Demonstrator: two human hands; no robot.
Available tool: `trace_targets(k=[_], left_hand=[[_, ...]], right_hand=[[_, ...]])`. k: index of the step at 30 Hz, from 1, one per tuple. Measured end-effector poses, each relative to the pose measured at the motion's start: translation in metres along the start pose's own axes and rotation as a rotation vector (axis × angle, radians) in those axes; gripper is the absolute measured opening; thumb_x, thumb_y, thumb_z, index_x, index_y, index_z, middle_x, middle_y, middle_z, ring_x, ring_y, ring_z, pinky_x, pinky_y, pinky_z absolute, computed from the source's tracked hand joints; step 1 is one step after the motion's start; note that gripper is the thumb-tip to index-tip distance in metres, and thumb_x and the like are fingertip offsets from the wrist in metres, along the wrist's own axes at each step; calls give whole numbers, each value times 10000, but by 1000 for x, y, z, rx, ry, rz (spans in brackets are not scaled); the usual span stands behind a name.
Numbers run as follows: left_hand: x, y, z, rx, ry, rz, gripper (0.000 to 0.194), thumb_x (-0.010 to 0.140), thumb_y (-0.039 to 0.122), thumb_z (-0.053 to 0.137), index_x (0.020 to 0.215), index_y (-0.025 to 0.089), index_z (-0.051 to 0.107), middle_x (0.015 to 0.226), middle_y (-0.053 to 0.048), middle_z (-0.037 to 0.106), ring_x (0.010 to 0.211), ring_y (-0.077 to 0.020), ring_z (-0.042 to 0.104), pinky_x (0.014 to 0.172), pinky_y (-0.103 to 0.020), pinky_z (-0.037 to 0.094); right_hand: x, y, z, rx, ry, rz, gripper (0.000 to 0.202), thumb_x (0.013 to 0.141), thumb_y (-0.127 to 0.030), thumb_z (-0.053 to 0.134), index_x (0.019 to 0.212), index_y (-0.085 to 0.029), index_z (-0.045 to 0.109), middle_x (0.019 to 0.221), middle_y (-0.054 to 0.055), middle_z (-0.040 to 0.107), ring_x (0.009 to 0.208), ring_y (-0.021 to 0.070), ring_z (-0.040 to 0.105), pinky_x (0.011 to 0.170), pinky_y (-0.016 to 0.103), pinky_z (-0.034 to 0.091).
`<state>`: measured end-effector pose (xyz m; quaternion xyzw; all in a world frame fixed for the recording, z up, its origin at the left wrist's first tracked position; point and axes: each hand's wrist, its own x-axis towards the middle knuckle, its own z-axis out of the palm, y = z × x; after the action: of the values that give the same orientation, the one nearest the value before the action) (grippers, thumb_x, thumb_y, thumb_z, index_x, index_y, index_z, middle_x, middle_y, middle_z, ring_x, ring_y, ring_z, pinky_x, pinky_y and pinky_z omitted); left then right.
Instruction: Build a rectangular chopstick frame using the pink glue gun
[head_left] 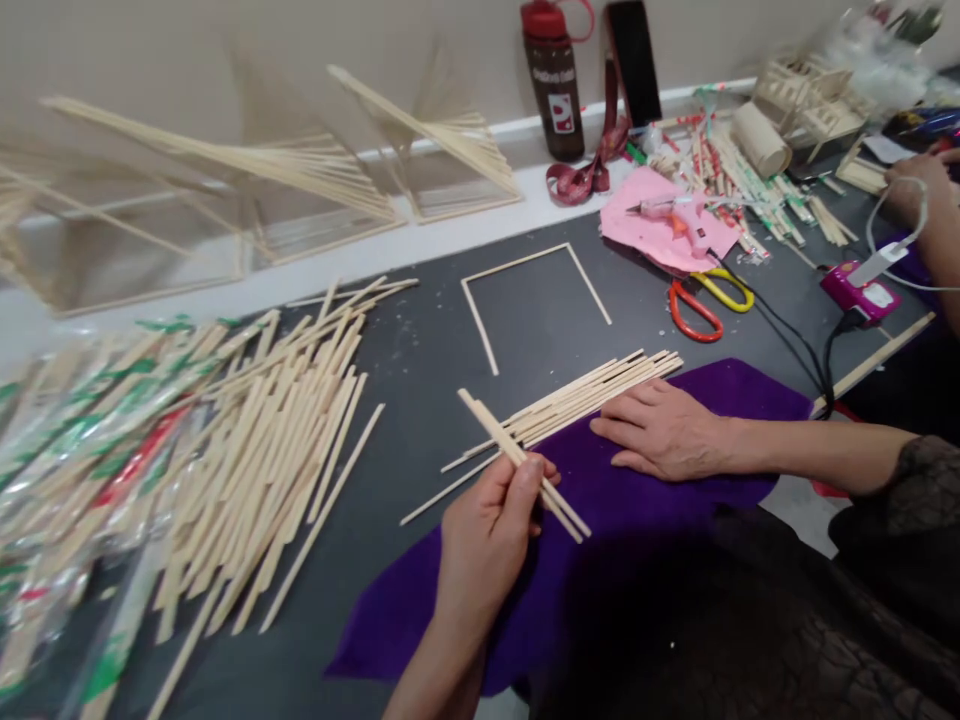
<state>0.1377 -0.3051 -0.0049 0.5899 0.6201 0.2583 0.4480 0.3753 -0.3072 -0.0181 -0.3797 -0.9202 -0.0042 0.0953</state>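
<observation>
My left hand (491,530) is closed around a pair of wooden sticks (525,462), pinched between thumb and fingers over the purple cloth (405,615). To its right, my right hand (664,430) lies flat with its fingers spread on the cloth, beside a row of loose sticks (600,385). Behind the row, a three-sided frame of thin sticks (517,262) rests on the dark table. A large heap of bare sticks (277,450) spreads out left of my left hand.
Wrapped sticks (97,450) cover the far left. Twisted stick structures (300,175) stand along the wall. A glue gun (679,215) on pink cloth, scissors (697,310), a bottle (555,90) and a magenta adapter (859,295) sit farther back. Another person's hand (926,185) is at the right.
</observation>
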Motion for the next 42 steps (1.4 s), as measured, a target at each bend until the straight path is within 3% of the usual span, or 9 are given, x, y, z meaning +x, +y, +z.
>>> trace_targets(k=[7, 15, 20, 26, 31, 34, 38, 42], left_hand=[[-7, 1, 1, 83, 13, 24, 508, 770, 666, 524, 733, 191, 702, 664, -51, 722, 507, -163, 611, 445, -230, 506], [-17, -10, -1, 90, 5, 110, 438, 841, 588, 524, 763, 196, 703, 666, -21, 705, 486, -143, 577, 457, -219, 479], [-21, -7, 2, 73, 27, 172, 410, 880, 534, 508, 740, 193, 688, 554, 8, 590, 474, -137, 521, 482, -226, 439], [-28, -6, 4, 12, 38, 173, 361, 904, 466, 506, 764, 193, 697, 665, -16, 658, 541, -140, 546, 525, -230, 440], [-30, -7, 3, -16, 19, 160, 356, 909, 459, 509, 774, 190, 699, 702, -22, 677, 563, -138, 559, 549, -232, 454], [-28, -6, 3, -10, 9, 167, 355, 910, 452, 506, 769, 192, 702, 689, -19, 671, 568, -137, 559, 548, -230, 452], [-28, -5, 4, -14, 3, 171, 348, 904, 433, 501, 758, 192, 705, 685, -22, 674, 563, -133, 558, 534, -224, 446], [-29, -4, 5, -39, 18, 135, 337, 894, 431, 523, 766, 193, 723, 715, -29, 704, 527, -117, 543, 513, -219, 440]], right_hand=[[-7, -2, -2, 8, 22, -48, 448, 1032, -451, 412, 1242, -124, 637, 1188, 125, 676, 976, 244, 577, 829, 397, 426], [-11, -2, -6, 49, 56, -49, 450, 1025, -484, 427, 1202, -134, 648, 1142, 104, 691, 942, 233, 582, 808, 381, 424], [13, 7, -13, 66, 74, -72, 341, 1038, -359, 437, 1156, -137, 667, 1076, 108, 715, 945, 222, 581, 831, 372, 419], [58, 22, -5, -24, 9, 37, 311, 1023, -289, 468, 1254, -147, 619, 1297, 139, 655, 1069, 262, 572, 831, 390, 412], [64, 25, -1, -16, -141, 45, 324, 1024, -340, 477, 1234, -145, 629, 1284, 132, 663, 1085, 270, 581, 855, 393, 406], [61, 23, -3, 2, -159, 35, 330, 1031, -337, 463, 1229, -139, 638, 1270, 132, 673, 1085, 270, 584, 852, 392, 409], [56, 27, -3, 33, -108, 25, 315, 1011, -320, 502, 1237, -153, 644, 1269, 116, 678, 1073, 272, 593, 852, 392, 419], [48, 46, -5, 92, 61, 84, 335, 1010, -293, 476, 1268, -155, 638, 1253, 134, 681, 1100, 265, 594, 906, 397, 422]])
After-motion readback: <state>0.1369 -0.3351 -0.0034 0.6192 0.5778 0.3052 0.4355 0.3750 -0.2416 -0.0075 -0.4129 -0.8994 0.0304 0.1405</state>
